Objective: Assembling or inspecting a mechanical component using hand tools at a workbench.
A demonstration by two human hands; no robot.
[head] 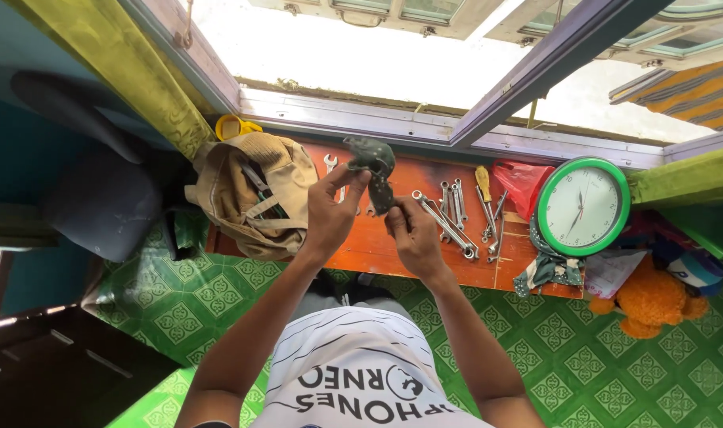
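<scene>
My left hand (332,208) holds up a dark grey-green metal part (372,162) with a rounded head and a narrow lower stem. My right hand (411,228) pinches the lower end of that same part from the right. Both hands hover above an orange wooden board (393,254). Several silver wrenches (449,215) lie spread on the board just right of my hands. One more small wrench (330,165) lies behind my left hand.
A tan canvas tool bag (258,194) sits at the board's left end, a yellow cup (233,127) behind it. A yellow-handled screwdriver (483,184), red plastic bag (520,182), green-rimmed wall clock (583,206) and orange plush toy (651,299) lie to the right. Green patterned floor covering (615,364) surrounds everything.
</scene>
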